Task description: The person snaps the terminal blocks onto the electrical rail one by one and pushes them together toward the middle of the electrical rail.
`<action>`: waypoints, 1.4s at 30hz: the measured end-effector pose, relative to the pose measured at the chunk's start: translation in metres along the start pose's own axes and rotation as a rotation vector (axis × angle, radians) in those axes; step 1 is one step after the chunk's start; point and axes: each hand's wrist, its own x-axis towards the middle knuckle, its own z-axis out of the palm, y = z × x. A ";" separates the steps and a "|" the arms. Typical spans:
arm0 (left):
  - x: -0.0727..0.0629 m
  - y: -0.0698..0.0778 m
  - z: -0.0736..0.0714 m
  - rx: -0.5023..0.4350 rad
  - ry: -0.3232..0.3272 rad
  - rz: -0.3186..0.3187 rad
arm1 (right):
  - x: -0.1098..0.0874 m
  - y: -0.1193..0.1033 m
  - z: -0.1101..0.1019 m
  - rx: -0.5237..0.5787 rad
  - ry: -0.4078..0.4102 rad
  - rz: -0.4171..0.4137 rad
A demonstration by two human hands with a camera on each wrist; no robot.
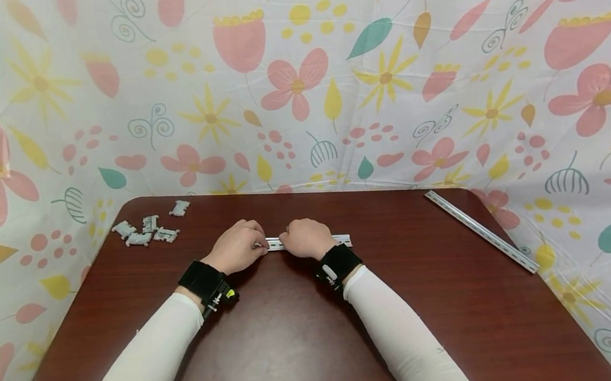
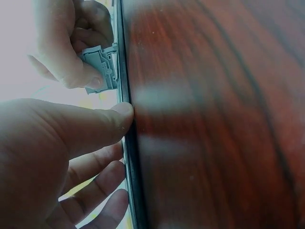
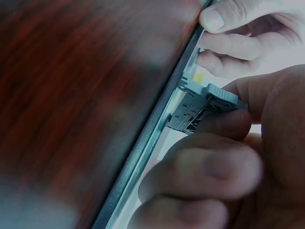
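A silver slotted metal rail (image 1: 342,239) lies across the middle of the table. My left hand (image 1: 236,246) pinches its left part, with the thumb on the near edge and the other fingers along the far side, as the left wrist view shows. My right hand (image 1: 306,238) grips a small grey terminal block (image 3: 198,107) between thumb and fingers. The clip end of this block (image 2: 101,67) sits right at the rail, just to the right of my left thumb. In the head view the right hand hides the block.
Several loose grey terminal blocks (image 1: 146,230) lie at the table's back left. A second, longer slotted rail (image 1: 483,231) rests at an angle along the right edge. Behind the brown table (image 1: 277,353) hangs a flower-patterned cloth (image 1: 301,148).
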 end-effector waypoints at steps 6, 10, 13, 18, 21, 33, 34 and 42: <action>0.000 0.001 0.000 0.004 0.003 -0.003 | -0.001 -0.003 0.001 -0.026 0.008 0.016; 0.000 -0.001 0.001 0.005 0.009 -0.006 | 0.004 0.002 0.006 -0.046 0.012 0.003; 0.000 -0.001 0.002 0.010 0.008 -0.013 | 0.016 0.011 0.016 -0.068 -0.009 -0.015; 0.001 -0.001 0.002 0.011 0.009 -0.013 | 0.038 0.030 0.036 -0.106 -0.034 -0.044; 0.001 -0.001 0.002 0.009 0.009 -0.016 | 0.035 0.027 0.034 -0.116 -0.021 -0.040; 0.000 0.000 0.003 0.006 0.018 -0.023 | 0.020 0.012 0.024 -0.162 0.004 -0.034; 0.000 0.000 0.003 0.005 0.020 -0.021 | 0.020 0.012 0.024 -0.164 0.002 -0.031; 0.000 0.000 0.002 0.005 0.022 -0.014 | -0.003 -0.005 0.008 -0.172 0.016 -0.016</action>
